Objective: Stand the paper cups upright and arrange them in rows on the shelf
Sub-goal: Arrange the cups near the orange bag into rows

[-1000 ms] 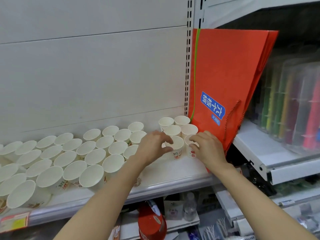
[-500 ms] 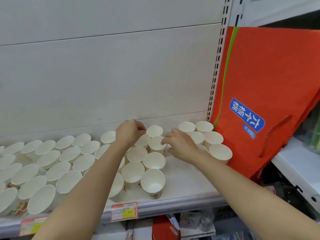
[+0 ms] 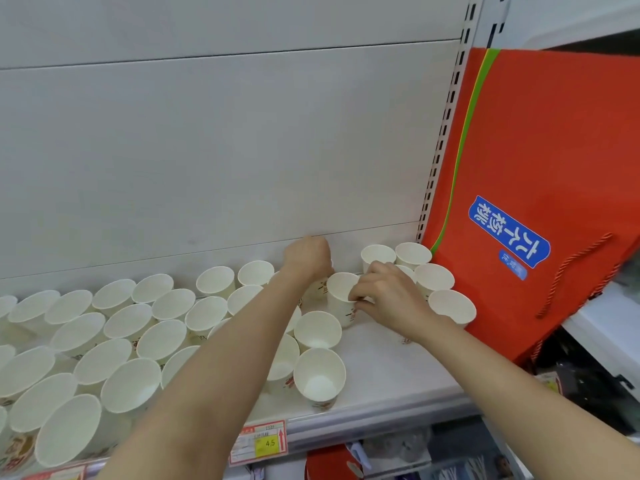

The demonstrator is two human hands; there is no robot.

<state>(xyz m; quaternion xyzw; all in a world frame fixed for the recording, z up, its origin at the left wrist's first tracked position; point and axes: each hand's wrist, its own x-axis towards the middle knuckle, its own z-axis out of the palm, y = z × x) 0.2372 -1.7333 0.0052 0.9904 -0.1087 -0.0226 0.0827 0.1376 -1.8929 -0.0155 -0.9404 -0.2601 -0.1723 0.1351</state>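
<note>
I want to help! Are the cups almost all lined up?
Mostly. The cups on the left already stand upright in rows. The right hand pinches one cup; the left hand reaches beside it. The bare shelf gap and right-end cluster remain.

back panel (image 3: 221, 140): pale grey | slotted upright (image 3: 441, 140) | orange bag (image 3: 540, 140) leaning right
</note>
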